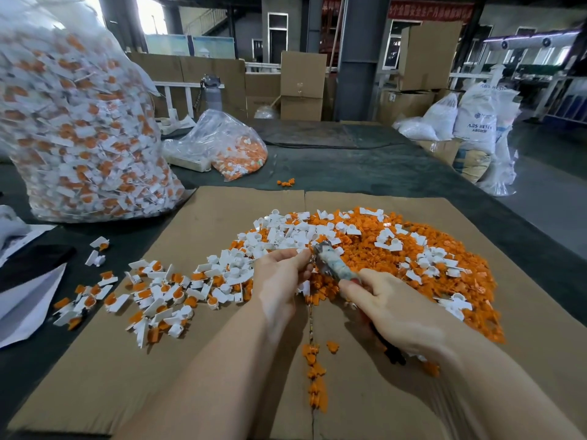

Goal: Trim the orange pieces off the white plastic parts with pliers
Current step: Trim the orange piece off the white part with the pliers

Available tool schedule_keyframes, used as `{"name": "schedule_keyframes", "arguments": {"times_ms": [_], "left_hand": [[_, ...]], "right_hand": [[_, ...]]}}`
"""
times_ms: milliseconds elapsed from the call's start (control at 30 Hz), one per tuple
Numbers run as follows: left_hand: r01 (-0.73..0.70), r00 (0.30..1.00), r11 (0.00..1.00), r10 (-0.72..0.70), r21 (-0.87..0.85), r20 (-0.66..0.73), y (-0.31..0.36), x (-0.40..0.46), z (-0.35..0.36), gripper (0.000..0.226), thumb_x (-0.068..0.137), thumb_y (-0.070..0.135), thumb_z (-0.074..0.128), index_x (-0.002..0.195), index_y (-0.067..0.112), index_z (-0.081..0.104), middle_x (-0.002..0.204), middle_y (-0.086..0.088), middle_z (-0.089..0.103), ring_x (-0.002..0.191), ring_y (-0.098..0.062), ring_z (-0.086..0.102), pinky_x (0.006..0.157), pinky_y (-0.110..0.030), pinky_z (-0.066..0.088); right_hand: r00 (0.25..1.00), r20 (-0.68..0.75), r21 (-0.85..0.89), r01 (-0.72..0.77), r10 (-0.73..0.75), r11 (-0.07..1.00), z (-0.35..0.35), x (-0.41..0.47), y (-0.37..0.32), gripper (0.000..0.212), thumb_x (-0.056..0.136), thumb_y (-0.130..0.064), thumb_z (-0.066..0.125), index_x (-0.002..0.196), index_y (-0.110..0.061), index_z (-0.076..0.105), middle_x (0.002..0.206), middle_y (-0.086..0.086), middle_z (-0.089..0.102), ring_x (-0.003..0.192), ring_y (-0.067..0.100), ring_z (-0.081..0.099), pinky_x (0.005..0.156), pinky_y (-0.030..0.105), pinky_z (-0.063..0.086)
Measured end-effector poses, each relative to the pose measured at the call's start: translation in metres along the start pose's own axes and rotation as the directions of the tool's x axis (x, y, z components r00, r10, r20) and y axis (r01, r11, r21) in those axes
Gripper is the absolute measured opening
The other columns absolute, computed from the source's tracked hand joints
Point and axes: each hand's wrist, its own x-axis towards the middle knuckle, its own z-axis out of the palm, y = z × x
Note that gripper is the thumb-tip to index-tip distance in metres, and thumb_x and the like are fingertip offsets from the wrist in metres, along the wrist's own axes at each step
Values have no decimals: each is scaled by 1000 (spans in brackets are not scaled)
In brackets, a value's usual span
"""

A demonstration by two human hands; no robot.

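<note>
Head view. The right hand (390,308) is wrapped around the handles of the pliers (333,265), whose head points away from the person toward the middle of the cardboard sheet (203,217) covering the near part of the table (365,166). The left hand (279,277) pinches a small part at the plier head; the part itself is hidden by the fingertips and motion blur, and whether the jaws are closed on it cannot be told.

Step in hand, as a judgement: one cut on a single part, in the middle of a long batch. The next move calls for a squeeze of the handles, release of the orange offcut, then placement of the white piece on the trimmed pile.

Material positions:
- Untrimmed parts (152,293): scattered toward the left edge of the cardboard.
- Mixed pile of orange offcuts and white pieces (397,246): from the centre to the right edge.
- Line of orange offcuts (316,376): along the cardboard seam between the forearms.
- Large bag of untrimmed parts (79,128): far left corner.
- Smaller bag (228,147): beyond the far cardboard edge.

Open room: bare cardboard lies at the near left and near right, beside the forearms.
</note>
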Motion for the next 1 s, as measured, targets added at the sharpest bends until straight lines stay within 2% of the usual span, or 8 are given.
{"name": "schedule_keyframes", "arguments": {"times_ms": [300,467,567,633,733,800,900,1000], "left_hand": [[15,1000,1000,-15,-20,-12,-4,-5,-1,4,87,3,62,83,3,61,65,-5,60,54,-6,54,49,-13,48],[-52,999,998,52,48,13,-6,-8,-9,2,87,4,63,87,2,64,64,-4,61,52,-7,56,54,-17,51],[-177,984,966,167,188,69,-12,-12,-16,10,89,4,61,81,8,66,65,-7,60,56,-11,55,60,-23,51],[-292,956,882,263,370,128,-16,-13,-19,20,91,9,59,76,19,68,66,-3,62,59,-8,55,64,-19,48],[-332,943,771,285,543,171,-21,-13,-19,17,93,20,58,103,19,72,92,4,68,88,-6,59,77,-8,40],[-355,934,716,297,601,198,-24,-12,-21,20,93,24,58,108,19,70,101,5,68,97,-8,57,81,-9,38],[-379,925,717,315,585,213,-25,-11,-22,8,92,25,60,95,26,67,89,7,67,87,-7,60,72,-9,41],[-394,918,716,332,577,216,-26,-10,-23,6,90,22,61,87,24,66,76,7,65,71,-3,58,62,-6,41]], "right_hand": [[993,-115,7,-6,7,1000,15,1,9,33,93,-49,42,73,-22,40,72,-4,44,59,9,41,54,23,28],[970,-239,75,-26,43,997,19,4,26,32,85,-57,48,90,-26,53,85,-5,56,71,9,54,57,22,35],[914,-396,-70,-127,89,989,18,15,38,36,87,-55,50,103,-22,54,96,-3,57,86,13,54,67,27,43],[879,-470,-268,-223,75,937,17,23,47,45,87,-56,48,112,-19,53,105,1,56,99,17,51,80,30,45],[861,-506,-443,-312,52,840,20,33,56,51,88,-60,43,118,-19,51,112,2,53,107,20,48,89,33,43],[861,-505,-487,-341,59,804,22,38,61,56,87,-63,41,121,-20,50,117,3,52,112,21,46,92,34,41],[859,-502,-532,-398,100,747,23,38,64,64,85,-68,35,128,-22,48,129,5,49,122,23,42,101,38,34],[826,-561,-523,-301,-56,798,27,35,57,53,88,-55,47,127,-19,54,125,9,53,119,27,44,102,42,29]]}}
